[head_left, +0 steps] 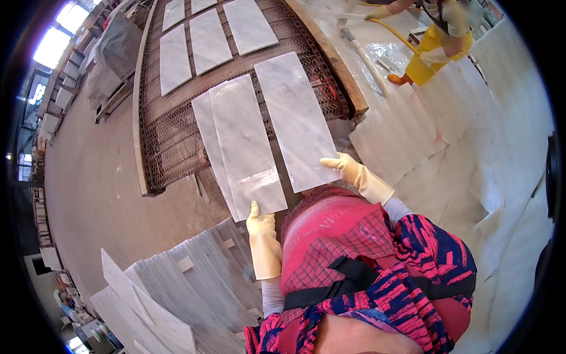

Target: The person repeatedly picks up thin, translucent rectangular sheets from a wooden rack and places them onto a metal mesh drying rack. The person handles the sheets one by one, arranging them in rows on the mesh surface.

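Both my hands wear cream rubber gloves. My left hand (263, 236) is closed on the near edge of a white-grey marble tile (244, 135), its thumb up at the edge and its other fingers hidden below. A second marble tile (206, 130) lies partly beneath that one, showing along its left side. My right hand (349, 169) grips another long marble tile (295, 118) by its near right corner, thumb on top. A narrow gap separates the two upper tiles. Their far ends reach over a wire-mesh conveyor (177, 141), with a wet shine on the left one.
More marble tiles (209, 41) lie in rows farther up the conveyor. Thin slabs (194, 265) stand stacked at my lower left. A wooden rail (330, 59) edges the conveyor's right side. Beyond it, a person in a yellow apron (433, 56) handles a yellow hose (394, 32).
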### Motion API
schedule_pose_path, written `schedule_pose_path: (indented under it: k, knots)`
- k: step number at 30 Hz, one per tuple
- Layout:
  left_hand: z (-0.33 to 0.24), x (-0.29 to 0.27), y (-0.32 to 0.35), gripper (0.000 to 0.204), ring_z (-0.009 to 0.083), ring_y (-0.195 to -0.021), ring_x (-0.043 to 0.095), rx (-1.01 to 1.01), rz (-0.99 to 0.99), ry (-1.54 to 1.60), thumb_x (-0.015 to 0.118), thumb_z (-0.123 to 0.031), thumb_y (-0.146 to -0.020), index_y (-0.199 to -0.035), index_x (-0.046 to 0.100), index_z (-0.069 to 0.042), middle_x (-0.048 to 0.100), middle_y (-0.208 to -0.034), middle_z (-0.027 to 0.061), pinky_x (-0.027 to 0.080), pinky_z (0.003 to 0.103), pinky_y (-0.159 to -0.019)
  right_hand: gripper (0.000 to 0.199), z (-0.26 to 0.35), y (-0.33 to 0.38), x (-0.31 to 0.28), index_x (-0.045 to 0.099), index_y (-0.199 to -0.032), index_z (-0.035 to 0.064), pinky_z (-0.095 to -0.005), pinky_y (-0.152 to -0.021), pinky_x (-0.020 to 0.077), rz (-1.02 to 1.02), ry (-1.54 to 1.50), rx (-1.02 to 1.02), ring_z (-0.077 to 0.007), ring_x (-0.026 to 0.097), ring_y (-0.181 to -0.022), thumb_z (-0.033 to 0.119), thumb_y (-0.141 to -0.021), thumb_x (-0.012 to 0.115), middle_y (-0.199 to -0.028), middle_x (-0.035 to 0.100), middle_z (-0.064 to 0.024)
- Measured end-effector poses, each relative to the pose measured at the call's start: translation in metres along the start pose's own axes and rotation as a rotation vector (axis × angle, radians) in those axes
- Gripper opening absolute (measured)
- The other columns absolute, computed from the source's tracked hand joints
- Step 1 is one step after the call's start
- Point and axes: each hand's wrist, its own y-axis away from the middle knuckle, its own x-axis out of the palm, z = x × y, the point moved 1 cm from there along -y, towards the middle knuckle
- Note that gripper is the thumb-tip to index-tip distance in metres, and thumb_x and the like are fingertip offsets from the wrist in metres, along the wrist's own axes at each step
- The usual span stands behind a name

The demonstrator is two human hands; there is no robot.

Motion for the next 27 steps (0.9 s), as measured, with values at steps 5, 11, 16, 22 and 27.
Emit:
schedule_pose_path:
  k: [5,11,16,22,27]
  knots:
    - [-0.019,-0.013,-0.022,0.036,0.0338,-0.106,0.064,-0.063,-0.027,-0.058,0.073,-0.021,-0.094,-0.126,0.062,-0.007,0.066,-0.123,0.0139,0.052,0.058,-0.100,0.043,-0.002,-0.002,0.002,0.061,-0.133,-0.0027,-0.0361,-0.095,0.0536,0.029,-0.012,0.053,-0.0221,0.069,-0.106,0.018,-0.096,0.071,-0.121,0.070,-0.0123]
    - [-0.009,0.002,-0.005,0.040,0.0369,-0.119,0.060,0.028,-0.007,-0.087,0.071,-0.017,-0.095,-0.130,0.060,-0.003,0.064,-0.129,0.0159,0.046,0.064,-0.106,0.044,-0.007,-0.006,0.002,0.062,-0.131,-0.0025,-0.0362,-0.093,0.0537,-0.039,-0.068,0.102,-0.0221,0.069,-0.103,0.023,-0.096,0.072,-0.119,0.071,-0.0122]
    - [-0.012,0.005,-0.004,0.039,0.0377,-0.123,0.058,-0.021,0.016,-0.021,0.071,-0.014,-0.095,-0.130,0.060,-0.002,0.062,-0.134,0.0167,0.044,0.066,-0.107,0.050,-0.021,-0.021,-0.011,0.063,-0.128,-0.0025,-0.0371,-0.092,0.0542,-0.137,0.020,0.074,-0.0229,0.070,-0.102,0.029,-0.092,0.077,-0.118,0.072,-0.0126]
    - [-0.014,-0.011,-0.028,0.045,0.0343,-0.110,0.060,0.012,0.041,-0.236,0.076,-0.022,-0.091,-0.128,0.061,0.000,0.065,-0.125,0.0171,0.050,0.061,-0.099,0.054,-0.012,-0.012,-0.011,0.062,-0.127,-0.0031,-0.0389,-0.089,0.0558,-0.232,-0.032,0.084,-0.0248,0.071,-0.100,0.030,-0.088,0.081,-0.117,0.072,-0.0140]
    - [-0.059,-0.041,-0.059,0.045,0.0287,-0.092,0.062,-0.337,-0.031,-0.061,0.077,-0.028,-0.090,-0.122,0.065,0.001,0.069,-0.109,0.0170,0.056,0.050,-0.089,0.056,-0.009,-0.012,0.004,0.061,-0.129,-0.0028,-0.0404,-0.087,0.0570,-0.217,0.022,0.109,-0.0258,0.071,-0.100,0.031,-0.089,0.081,-0.117,0.071,-0.0142]
